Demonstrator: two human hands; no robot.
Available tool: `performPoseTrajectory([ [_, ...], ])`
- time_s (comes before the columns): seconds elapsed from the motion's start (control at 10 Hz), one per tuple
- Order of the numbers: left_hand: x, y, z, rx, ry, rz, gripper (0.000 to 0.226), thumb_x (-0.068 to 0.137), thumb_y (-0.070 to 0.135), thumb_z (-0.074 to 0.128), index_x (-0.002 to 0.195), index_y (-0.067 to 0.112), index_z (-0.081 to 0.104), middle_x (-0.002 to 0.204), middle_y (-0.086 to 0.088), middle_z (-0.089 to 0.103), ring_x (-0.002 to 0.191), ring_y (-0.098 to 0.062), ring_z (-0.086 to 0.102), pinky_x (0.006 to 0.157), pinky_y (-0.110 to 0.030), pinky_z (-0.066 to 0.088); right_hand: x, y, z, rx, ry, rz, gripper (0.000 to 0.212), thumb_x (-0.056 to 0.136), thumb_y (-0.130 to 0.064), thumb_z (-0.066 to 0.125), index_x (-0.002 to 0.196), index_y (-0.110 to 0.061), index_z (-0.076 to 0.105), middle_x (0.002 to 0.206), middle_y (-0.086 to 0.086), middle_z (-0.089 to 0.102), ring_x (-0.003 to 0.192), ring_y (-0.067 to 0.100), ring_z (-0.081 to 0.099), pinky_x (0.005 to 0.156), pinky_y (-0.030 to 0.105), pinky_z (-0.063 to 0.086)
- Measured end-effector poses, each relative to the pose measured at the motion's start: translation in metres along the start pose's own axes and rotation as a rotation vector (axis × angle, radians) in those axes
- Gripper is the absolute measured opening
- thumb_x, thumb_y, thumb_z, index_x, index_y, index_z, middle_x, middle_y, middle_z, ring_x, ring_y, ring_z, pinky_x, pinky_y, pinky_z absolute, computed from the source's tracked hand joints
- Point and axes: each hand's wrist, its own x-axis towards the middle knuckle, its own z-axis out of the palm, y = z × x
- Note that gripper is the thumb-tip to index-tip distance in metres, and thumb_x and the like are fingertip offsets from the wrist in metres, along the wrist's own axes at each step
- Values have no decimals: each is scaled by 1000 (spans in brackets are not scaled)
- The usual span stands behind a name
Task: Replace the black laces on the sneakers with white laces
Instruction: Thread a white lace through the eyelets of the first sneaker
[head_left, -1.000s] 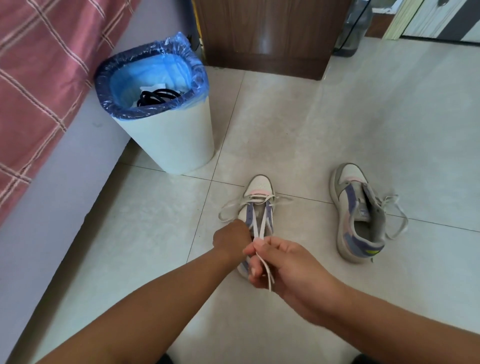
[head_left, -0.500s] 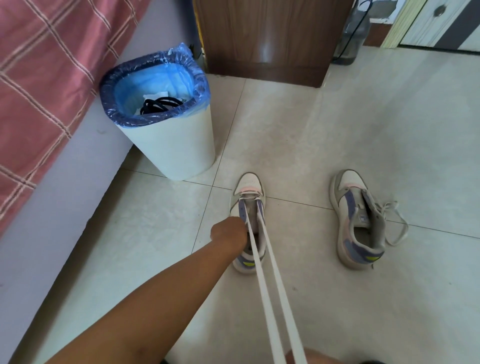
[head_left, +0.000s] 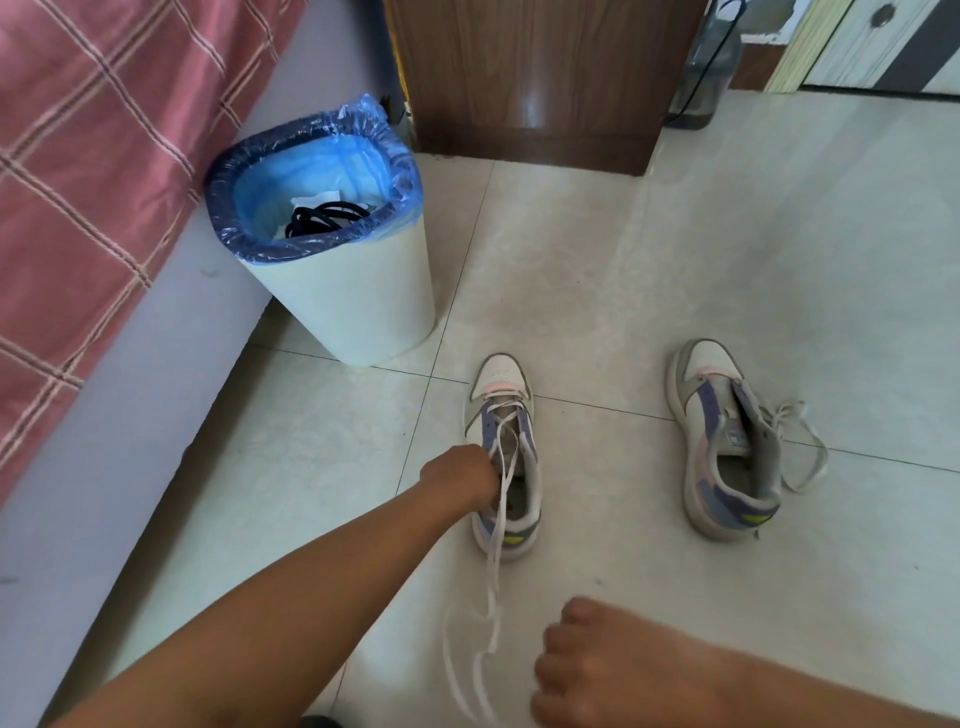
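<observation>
- Sneakers on pale tile floor (head_left: 727, 249), both toes pointing away from camera; floor is biggest thing in view, w/ grout lines crossing under the shoes.
- Red plaid bedding (head_left: 93, 171) fills upper L, over a grey bed side panel running down the L edge.
- Dark wood cabinet (head_left: 524, 78) at top centre; clear water jug (head_left: 709, 67) just R of it, partly cut off.
- White bin (head_left: 343, 280) w/ blue liner stands near bed, well behind the nearer shoe. Black laces (head_left: 324, 217) lie coiled inside on some white paper.
- Left forearm reaches in from bottom L; left hand (head_left: 460, 480) is on the L side of the near sneaker (head_left: 506, 457), fingers curled around its collar edge, gripping it. Fingertips hidden behind the hand.
- Right hand (head_left: 597, 670) at bottom, blurred, knuckles up, fingers curled under. Can't tell if it's pinching the lace end or holding nothing.
- Second sneaker (head_left: 724, 447) sits well apart to the R, tilted onto its side, opening facing R. It's threaded w/ a white lace whose loose ends (head_left: 800, 447) loop out onto the tile on its R.
- White lace (head_left: 498, 525) on near sneaker: crossed through the lower eyelets near the toe, then both ends run slack back over the heel toward camera, trailing to the floor just L of the right hand; that part is motion-blurred.
</observation>
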Motion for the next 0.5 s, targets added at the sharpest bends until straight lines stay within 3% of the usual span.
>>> performPoseTrajectory([
  [0.1, -5, -9, -5, -48, -201, 36, 26, 96, 26, 43, 107, 7, 57, 98, -9, 64, 83, -24, 62, 68, -27, 45, 32, 27, 23, 480, -311, -106, 35, 88, -45, 39, 67, -26, 59, 64, -10, 59, 58, 12, 58, 51, 22, 46],
  [0.2, -6, -20, -29, -190, -327, 49, 32, 93, 36, 50, 98, 4, 54, 76, -7, 61, 58, -19, 57, 52, -25, 48, 95, 55, 51, 745, -445, 349, 26, 98, -34, 40, 106, -18, 60, 99, 2, 66, 91, 23, 61, 73, 33, 47],
  [0.3, 0, -17, -41, -342, -119, 66, 25, 94, 29, 51, 92, 5, 53, 83, -11, 62, 66, -24, 61, 54, -29, 50, 124, 63, 70, 818, -496, 506, 27, 96, -35, 47, 114, -14, 51, 101, 6, 64, 91, 25, 58, 77, 34, 45],
  [0.4, 6, -4, -38, -227, 270, 144, 23, 92, 26, 51, 100, 5, 55, 101, -14, 63, 92, -30, 60, 71, -33, 46, 145, 52, 91, 911, -589, 633, 33, 92, -34, 54, 112, -10, 42, 89, 7, 56, 80, 26, 53, 68, 32, 40],
  [0.5, 12, 2, -31, -141, 337, 143, 23, 91, 23, 51, 104, 4, 55, 106, -14, 62, 97, -30, 58, 70, -31, 40, 149, 42, 98, 972, -590, 684, 29, 91, -31, 55, 106, -10, 40, 88, 8, 53, 78, 25, 50, 66, 30, 37],
])
